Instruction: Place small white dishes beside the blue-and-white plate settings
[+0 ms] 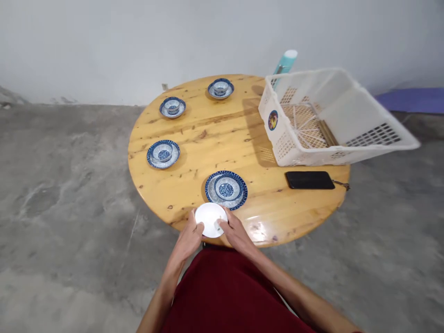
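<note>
At the tabletop edge, left hand and right hand pinched a white plate; a level grip served best

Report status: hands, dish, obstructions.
Left hand, right hand both grip white dish at table near edge. Blue bowl set just beyond. Phone, basket off right.

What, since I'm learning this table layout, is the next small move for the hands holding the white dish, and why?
Probably lower the white dish onto the bare wood of the table, just left of the blue plate. The left hand and right hand both grip its rim at the table's near edge, where it seems to hang partly past the edge, so setting it down looks safest.
</note>
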`<action>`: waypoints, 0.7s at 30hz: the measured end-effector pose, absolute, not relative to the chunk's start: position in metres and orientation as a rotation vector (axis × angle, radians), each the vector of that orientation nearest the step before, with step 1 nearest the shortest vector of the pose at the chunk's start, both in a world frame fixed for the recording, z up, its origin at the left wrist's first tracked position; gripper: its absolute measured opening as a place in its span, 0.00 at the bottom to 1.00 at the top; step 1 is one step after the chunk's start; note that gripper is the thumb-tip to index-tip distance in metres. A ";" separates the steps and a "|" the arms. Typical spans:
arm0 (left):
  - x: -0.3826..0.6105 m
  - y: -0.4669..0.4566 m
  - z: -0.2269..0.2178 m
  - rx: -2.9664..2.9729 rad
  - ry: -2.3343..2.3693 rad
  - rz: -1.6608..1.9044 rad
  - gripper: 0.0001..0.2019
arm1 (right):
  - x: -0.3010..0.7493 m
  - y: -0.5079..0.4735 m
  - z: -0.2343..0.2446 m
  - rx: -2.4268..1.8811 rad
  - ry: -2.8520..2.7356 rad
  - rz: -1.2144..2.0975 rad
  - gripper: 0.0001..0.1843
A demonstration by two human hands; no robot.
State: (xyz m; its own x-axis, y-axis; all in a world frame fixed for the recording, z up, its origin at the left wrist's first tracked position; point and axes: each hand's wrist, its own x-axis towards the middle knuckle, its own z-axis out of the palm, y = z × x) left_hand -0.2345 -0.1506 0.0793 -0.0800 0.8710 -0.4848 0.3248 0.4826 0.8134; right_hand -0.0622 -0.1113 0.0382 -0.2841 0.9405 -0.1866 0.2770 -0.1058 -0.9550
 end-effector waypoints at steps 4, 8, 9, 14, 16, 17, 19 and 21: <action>-0.250 -0.105 0.090 1.005 1.550 0.642 0.29 | -0.074 -0.068 0.043 -1.362 -1.572 1.394 0.29; -0.266 -0.056 0.093 0.994 1.418 0.649 0.30 | -0.082 -0.024 0.046 -1.419 -1.583 1.321 0.29; -0.271 -0.043 0.093 1.003 1.378 0.652 0.30 | -0.084 -0.013 0.047 -1.437 -1.578 1.301 0.29; -0.298 0.041 0.087 1.093 1.252 0.564 0.27 | -0.097 0.046 0.048 -1.552 -1.463 1.269 0.23; -0.310 0.079 0.082 1.140 1.183 0.484 0.24 | -0.105 0.069 0.047 -1.607 -1.373 1.271 0.21; -0.316 0.098 0.078 1.163 1.147 0.446 0.23 | -0.110 0.079 0.046 -1.635 -1.317 1.271 0.21; -0.326 0.135 0.069 1.209 1.094 0.371 0.20 | -0.122 0.098 0.042 -1.684 -1.190 1.279 0.21; -0.335 0.168 0.058 1.256 1.063 0.301 0.17 | -0.136 0.116 0.034 -1.711 -1.053 1.292 0.21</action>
